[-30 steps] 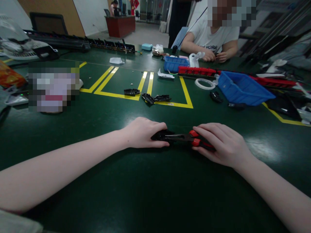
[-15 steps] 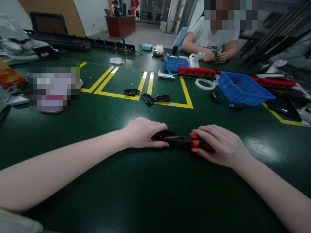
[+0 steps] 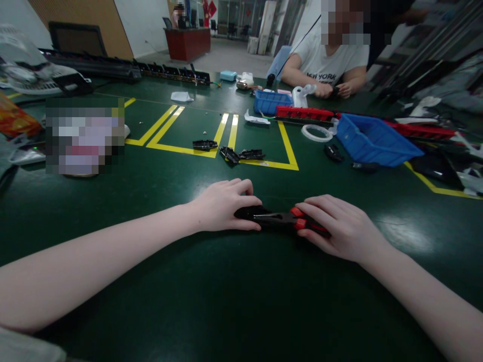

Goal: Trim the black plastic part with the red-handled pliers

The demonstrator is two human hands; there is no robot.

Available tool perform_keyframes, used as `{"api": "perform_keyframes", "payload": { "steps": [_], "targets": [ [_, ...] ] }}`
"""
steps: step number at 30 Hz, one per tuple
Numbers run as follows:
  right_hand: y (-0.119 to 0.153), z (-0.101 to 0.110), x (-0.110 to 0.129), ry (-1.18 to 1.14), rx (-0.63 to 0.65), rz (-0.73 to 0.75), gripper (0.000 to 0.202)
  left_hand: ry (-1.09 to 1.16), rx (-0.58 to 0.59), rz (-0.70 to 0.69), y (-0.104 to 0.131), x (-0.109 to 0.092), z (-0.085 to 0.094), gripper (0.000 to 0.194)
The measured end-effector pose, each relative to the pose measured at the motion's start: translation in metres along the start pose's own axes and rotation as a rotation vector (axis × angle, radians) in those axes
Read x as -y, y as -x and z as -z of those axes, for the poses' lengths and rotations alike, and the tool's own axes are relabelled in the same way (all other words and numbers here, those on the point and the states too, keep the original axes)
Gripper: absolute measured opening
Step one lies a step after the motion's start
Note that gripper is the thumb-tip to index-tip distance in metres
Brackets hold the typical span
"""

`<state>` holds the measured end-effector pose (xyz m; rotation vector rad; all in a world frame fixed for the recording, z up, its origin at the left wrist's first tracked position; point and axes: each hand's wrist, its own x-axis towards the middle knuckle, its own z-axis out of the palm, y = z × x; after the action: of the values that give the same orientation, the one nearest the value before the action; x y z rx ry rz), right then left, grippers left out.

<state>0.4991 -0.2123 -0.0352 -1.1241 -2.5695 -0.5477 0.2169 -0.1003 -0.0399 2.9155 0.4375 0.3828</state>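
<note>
My left hand (image 3: 227, 206) is closed around a small black plastic part (image 3: 247, 213) near the middle of the table. From the right, pliers (image 3: 277, 219) with red and black handles reach in, their long jaws against that part. Whether the jaws grip it or only touch it, I cannot tell. My right hand (image 3: 335, 226) is wrapped round the handles. Beyond my hands lie three similar black parts: one at the left (image 3: 205, 145), a tilted one in the middle (image 3: 229, 155) and one at the right (image 3: 252, 154).
A blue bin (image 3: 377, 141) stands at the right, beside a white tape roll (image 3: 317, 133) and a black piece (image 3: 333, 153). Farther back are a smaller blue bin (image 3: 272, 102) and a red strip (image 3: 305, 112). Across the table sits a person (image 3: 320, 65). Yellow tape (image 3: 289, 146) marks the green tabletop.
My left index finger has lifted and bent, leaving the thumb side on the black part. The pliers and right hand have shifted very slightly left.
</note>
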Motion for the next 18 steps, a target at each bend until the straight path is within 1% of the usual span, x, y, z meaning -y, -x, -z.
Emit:
{"api": "perform_keyframes", "payload": {
  "steps": [5, 9, 11, 13, 14, 15, 17, 18],
  "targets": [
    [0.001, -0.002, 0.0, -0.024, 0.022, -0.036, 0.034, 0.009, 0.003, 0.044, 0.001, -0.002, -0.001, 0.047],
    [0.001, -0.003, 0.001, -0.029, 0.016, -0.044, 0.033, -0.004, 0.003, 0.045, 0.002, -0.003, -0.001, 0.049],
    [0.001, -0.003, 0.001, -0.022, 0.006, -0.039, 0.034, -0.001, -0.008, 0.046, 0.002, -0.001, -0.001, 0.054],
    [0.001, -0.004, 0.001, -0.016, 0.0, -0.037, 0.034, 0.015, -0.07, 0.024, 0.002, -0.002, 0.0, 0.061],
    [0.001, -0.004, 0.001, -0.016, -0.001, -0.036, 0.035, 0.03, -0.13, -0.005, 0.001, -0.004, 0.003, 0.06],
    [0.001, -0.004, 0.001, -0.018, -0.002, -0.038, 0.035, 0.052, -0.204, -0.047, 0.001, -0.007, 0.006, 0.056],
    [0.001, -0.004, 0.001, -0.021, -0.005, -0.045, 0.035, 0.104, -0.362, -0.167, 0.003, -0.02, 0.019, 0.038],
    [0.001, -0.004, 0.001, -0.023, -0.005, -0.044, 0.035, 0.151, -0.388, -0.262, 0.005, -0.029, 0.027, 0.034]
  ]
}}
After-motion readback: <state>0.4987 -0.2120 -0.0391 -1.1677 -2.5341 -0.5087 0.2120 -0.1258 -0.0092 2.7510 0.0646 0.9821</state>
